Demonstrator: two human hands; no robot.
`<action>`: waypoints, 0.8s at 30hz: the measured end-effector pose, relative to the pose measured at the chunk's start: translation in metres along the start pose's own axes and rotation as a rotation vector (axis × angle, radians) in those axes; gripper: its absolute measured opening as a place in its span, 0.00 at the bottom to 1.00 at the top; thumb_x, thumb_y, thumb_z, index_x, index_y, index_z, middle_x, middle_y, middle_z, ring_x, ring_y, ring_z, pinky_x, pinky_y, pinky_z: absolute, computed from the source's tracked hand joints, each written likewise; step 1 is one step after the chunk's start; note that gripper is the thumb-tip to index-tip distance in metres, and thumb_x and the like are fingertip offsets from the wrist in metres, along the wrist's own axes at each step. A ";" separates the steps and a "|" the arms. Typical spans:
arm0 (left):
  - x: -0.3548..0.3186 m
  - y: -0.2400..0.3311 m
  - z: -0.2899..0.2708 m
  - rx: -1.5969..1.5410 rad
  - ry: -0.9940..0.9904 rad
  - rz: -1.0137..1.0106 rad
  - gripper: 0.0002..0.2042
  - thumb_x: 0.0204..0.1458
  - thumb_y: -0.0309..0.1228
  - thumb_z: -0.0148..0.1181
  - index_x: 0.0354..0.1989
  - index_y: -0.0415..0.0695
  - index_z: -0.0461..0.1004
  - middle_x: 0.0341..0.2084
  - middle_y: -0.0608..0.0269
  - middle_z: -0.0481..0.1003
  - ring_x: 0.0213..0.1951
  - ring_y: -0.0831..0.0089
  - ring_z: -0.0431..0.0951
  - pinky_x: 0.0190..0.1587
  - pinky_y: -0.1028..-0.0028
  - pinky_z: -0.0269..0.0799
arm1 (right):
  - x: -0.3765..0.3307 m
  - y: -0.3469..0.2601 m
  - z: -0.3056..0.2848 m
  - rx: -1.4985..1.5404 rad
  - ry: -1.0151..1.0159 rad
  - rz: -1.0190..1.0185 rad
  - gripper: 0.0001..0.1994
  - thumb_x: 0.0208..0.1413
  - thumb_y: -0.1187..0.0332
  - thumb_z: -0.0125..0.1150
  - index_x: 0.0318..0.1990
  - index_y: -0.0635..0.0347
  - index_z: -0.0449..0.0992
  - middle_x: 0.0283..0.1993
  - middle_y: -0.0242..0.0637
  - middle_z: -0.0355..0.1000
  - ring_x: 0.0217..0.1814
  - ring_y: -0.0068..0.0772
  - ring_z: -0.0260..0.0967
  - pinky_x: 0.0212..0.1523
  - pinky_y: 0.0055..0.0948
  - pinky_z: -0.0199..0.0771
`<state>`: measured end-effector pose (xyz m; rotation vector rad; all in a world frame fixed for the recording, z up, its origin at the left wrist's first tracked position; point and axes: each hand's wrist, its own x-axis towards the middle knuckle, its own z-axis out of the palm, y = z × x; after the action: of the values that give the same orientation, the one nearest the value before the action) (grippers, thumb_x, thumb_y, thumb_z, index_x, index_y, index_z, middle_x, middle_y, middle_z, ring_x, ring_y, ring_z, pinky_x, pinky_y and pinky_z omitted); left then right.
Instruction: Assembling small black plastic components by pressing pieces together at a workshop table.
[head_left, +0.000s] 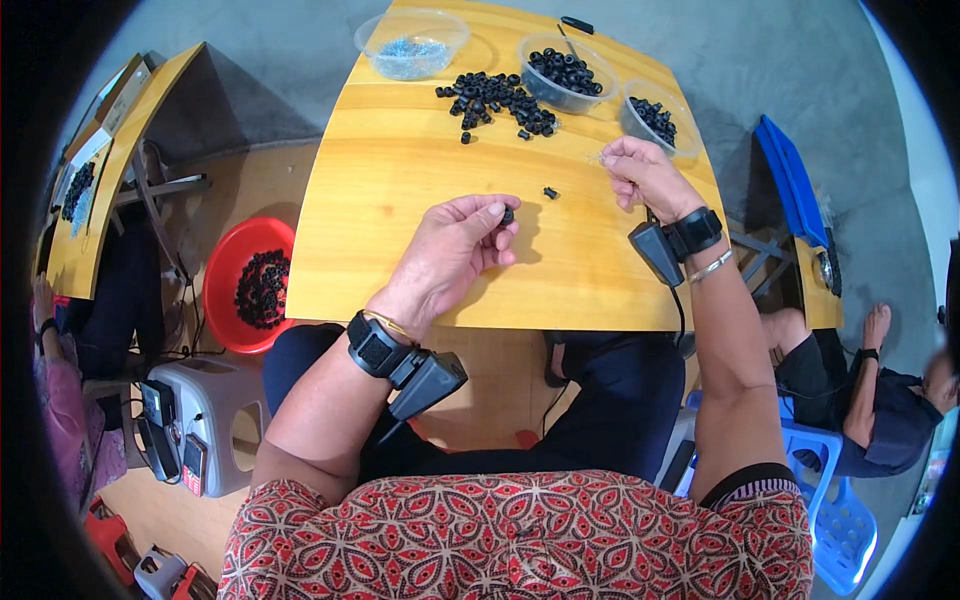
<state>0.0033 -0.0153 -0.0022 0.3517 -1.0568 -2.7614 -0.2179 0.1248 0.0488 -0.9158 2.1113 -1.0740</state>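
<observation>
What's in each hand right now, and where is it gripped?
Left hand pinches a small black ring by its sides at the fingertips. Right hand is closed; whether it holds anything cannot be told.

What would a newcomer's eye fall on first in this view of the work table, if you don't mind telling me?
Most likely the yellow wooden table at the centre, with a heap of small black rings scattered near its far edge between clear plastic bowls. Next come the two hands above it: the left hand pinches one black ring, and the right hand is raised with its fingers pinched together. A red basin of black rings on the floor to the left also stands out.
</observation>
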 end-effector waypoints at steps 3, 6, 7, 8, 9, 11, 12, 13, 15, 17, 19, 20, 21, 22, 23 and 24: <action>0.000 0.000 0.001 0.003 0.010 -0.007 0.11 0.53 0.28 0.45 0.40 0.33 0.66 0.24 0.62 0.69 0.23 0.78 0.67 0.29 0.79 0.69 | 0.008 0.005 0.001 -0.393 0.091 -0.105 0.09 0.49 0.67 0.50 0.31 0.64 0.67 0.22 0.29 0.61 0.19 0.18 0.59 0.17 0.19 0.63; -0.001 0.001 0.002 0.021 0.014 -0.007 0.11 0.53 0.28 0.45 0.39 0.33 0.67 0.24 0.62 0.69 0.23 0.78 0.67 0.28 0.79 0.69 | 0.004 -0.001 -0.001 -0.169 0.031 0.029 0.09 0.49 0.66 0.50 0.33 0.63 0.66 0.22 0.28 0.60 0.20 0.16 0.58 0.17 0.18 0.63; -0.001 0.001 0.002 0.023 0.015 -0.007 0.11 0.53 0.28 0.45 0.39 0.33 0.67 0.24 0.62 0.69 0.23 0.78 0.67 0.28 0.79 0.69 | 0.004 0.002 -0.002 -0.153 0.011 0.047 0.09 0.49 0.66 0.50 0.33 0.63 0.66 0.22 0.28 0.60 0.20 0.16 0.58 0.17 0.17 0.63; -0.002 0.002 0.002 0.026 0.017 -0.007 0.11 0.53 0.28 0.45 0.39 0.33 0.67 0.24 0.62 0.69 0.23 0.78 0.67 0.28 0.79 0.69 | 0.004 0.007 -0.002 -0.138 -0.009 0.065 0.09 0.50 0.66 0.50 0.33 0.63 0.66 0.22 0.28 0.60 0.20 0.16 0.58 0.17 0.17 0.64; -0.002 0.002 0.002 0.019 0.016 -0.011 0.11 0.53 0.28 0.45 0.39 0.33 0.67 0.24 0.62 0.69 0.23 0.78 0.67 0.28 0.79 0.69 | 0.003 0.007 0.000 -0.101 -0.023 0.071 0.09 0.50 0.66 0.50 0.34 0.63 0.66 0.22 0.28 0.60 0.20 0.16 0.58 0.17 0.17 0.64; -0.002 0.002 0.002 0.005 0.013 -0.018 0.11 0.53 0.28 0.45 0.39 0.33 0.67 0.24 0.62 0.69 0.23 0.78 0.67 0.28 0.79 0.69 | 0.000 0.005 0.002 -0.007 -0.041 0.067 0.08 0.50 0.67 0.50 0.34 0.63 0.66 0.22 0.28 0.60 0.20 0.16 0.57 0.17 0.17 0.64; -0.001 0.001 0.002 0.001 0.015 -0.013 0.11 0.53 0.28 0.45 0.39 0.33 0.67 0.24 0.62 0.69 0.23 0.78 0.67 0.28 0.79 0.69 | -0.002 -0.001 0.002 0.026 -0.022 0.032 0.08 0.50 0.67 0.50 0.34 0.63 0.66 0.22 0.28 0.60 0.20 0.16 0.57 0.17 0.17 0.63; -0.001 0.000 0.001 -0.003 0.017 -0.009 0.11 0.53 0.28 0.45 0.39 0.33 0.67 0.24 0.61 0.69 0.23 0.78 0.67 0.28 0.79 0.69 | -0.005 -0.006 0.002 0.058 -0.002 -0.002 0.08 0.50 0.67 0.49 0.34 0.62 0.66 0.22 0.27 0.60 0.19 0.16 0.57 0.17 0.17 0.63; -0.001 0.000 0.000 -0.008 0.015 -0.004 0.11 0.53 0.28 0.46 0.39 0.33 0.67 0.24 0.61 0.69 0.22 0.78 0.67 0.28 0.79 0.69 | -0.013 -0.019 0.002 0.084 0.080 -0.114 0.08 0.51 0.67 0.49 0.34 0.62 0.66 0.21 0.27 0.59 0.19 0.16 0.56 0.17 0.16 0.63; -0.001 0.001 0.001 -0.008 0.007 -0.005 0.11 0.53 0.28 0.46 0.39 0.33 0.67 0.24 0.61 0.69 0.22 0.77 0.67 0.28 0.78 0.69 | -0.016 -0.034 -0.001 -0.013 0.155 -0.227 0.08 0.51 0.67 0.49 0.34 0.63 0.66 0.21 0.27 0.59 0.20 0.15 0.57 0.17 0.17 0.63; -0.002 0.000 -0.001 -0.008 0.009 0.008 0.12 0.53 0.28 0.45 0.41 0.33 0.65 0.25 0.60 0.69 0.22 0.77 0.67 0.28 0.78 0.69 | -0.023 -0.051 -0.002 -0.138 0.232 -0.291 0.09 0.51 0.67 0.47 0.33 0.65 0.67 0.22 0.30 0.63 0.25 0.18 0.60 0.18 0.16 0.63; -0.002 0.000 -0.002 -0.008 0.011 0.014 0.12 0.54 0.28 0.45 0.42 0.32 0.64 0.25 0.60 0.69 0.22 0.77 0.67 0.28 0.78 0.69 | -0.017 -0.044 0.000 -0.314 0.211 -0.382 0.10 0.52 0.66 0.47 0.34 0.65 0.67 0.23 0.31 0.64 0.26 0.19 0.61 0.18 0.16 0.63; -0.001 -0.001 -0.001 -0.006 0.030 0.016 0.13 0.54 0.28 0.45 0.44 0.32 0.63 0.25 0.59 0.69 0.23 0.77 0.67 0.28 0.78 0.69 | -0.010 -0.030 0.000 -0.496 0.194 -0.462 0.10 0.52 0.66 0.47 0.34 0.65 0.67 0.24 0.32 0.65 0.28 0.20 0.62 0.18 0.16 0.63; -0.001 0.001 0.001 -0.004 0.048 0.016 0.14 0.54 0.28 0.44 0.45 0.32 0.61 0.26 0.59 0.69 0.23 0.77 0.67 0.28 0.77 0.69 | -0.008 -0.020 0.002 -0.678 0.174 -0.538 0.10 0.52 0.66 0.46 0.34 0.65 0.67 0.25 0.33 0.66 0.29 0.21 0.63 0.18 0.16 0.63; -0.001 0.001 0.001 -0.001 0.066 0.016 0.14 0.54 0.28 0.44 0.46 0.32 0.60 0.26 0.58 0.68 0.23 0.77 0.67 0.28 0.77 0.69 | -0.008 -0.013 0.003 -0.601 0.110 -0.356 0.11 0.52 0.66 0.46 0.35 0.65 0.67 0.26 0.33 0.67 0.30 0.22 0.64 0.19 0.17 0.64; 0.000 0.001 0.000 -0.020 0.058 0.018 0.14 0.54 0.28 0.44 0.46 0.32 0.59 0.26 0.58 0.68 0.23 0.77 0.67 0.28 0.77 0.70 | -0.009 -0.007 0.005 -0.532 0.061 -0.172 0.12 0.52 0.65 0.45 0.36 0.65 0.67 0.27 0.34 0.67 0.31 0.23 0.64 0.20 0.18 0.64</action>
<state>0.0036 -0.0157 -0.0015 0.4148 -1.0136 -2.7262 -0.2072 0.1271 0.0538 -1.3440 2.4562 -0.6224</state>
